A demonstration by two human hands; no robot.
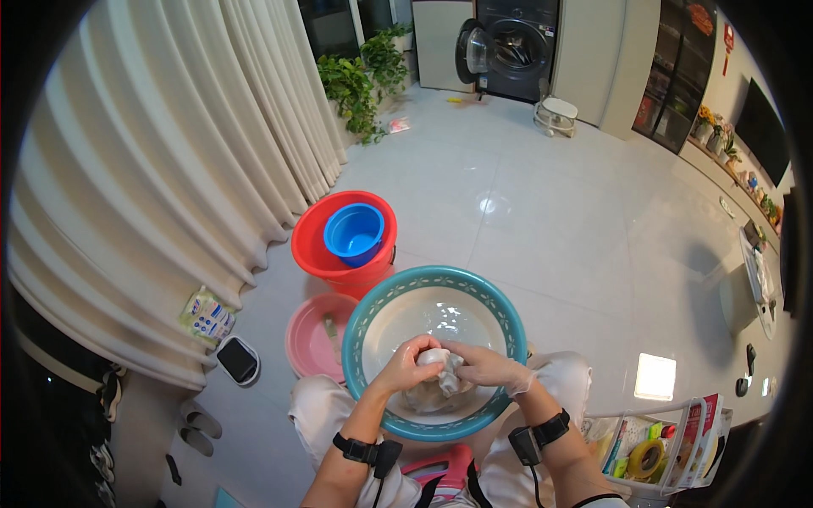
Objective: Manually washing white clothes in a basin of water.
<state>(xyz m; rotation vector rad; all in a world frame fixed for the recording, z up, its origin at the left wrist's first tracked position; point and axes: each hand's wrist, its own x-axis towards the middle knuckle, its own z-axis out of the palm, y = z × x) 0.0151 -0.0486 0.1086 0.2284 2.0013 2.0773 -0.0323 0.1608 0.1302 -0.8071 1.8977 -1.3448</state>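
Note:
A white wet cloth point(448, 378) is bunched up between my two hands, above the near half of a large teal-rimmed basin point(514, 317) with water in it. My left hand point(411, 363) grips the cloth from the left, thumb across its front. From the right, my right hand point(488, 365) holds the same cloth, and a thin clear glove shows at its wrist. Part of the cloth hangs low toward the water; its lower edge is hard to make out. The basin stands between my knees.
A red bucket point(305, 251) holding a small blue bucket point(354, 230) stands beyond the basin at left. A pink basin point(302, 343) sits left, near a detergent pouch point(208, 315) and a phone-like device point(237, 360). At right is a storage cart point(660, 419).

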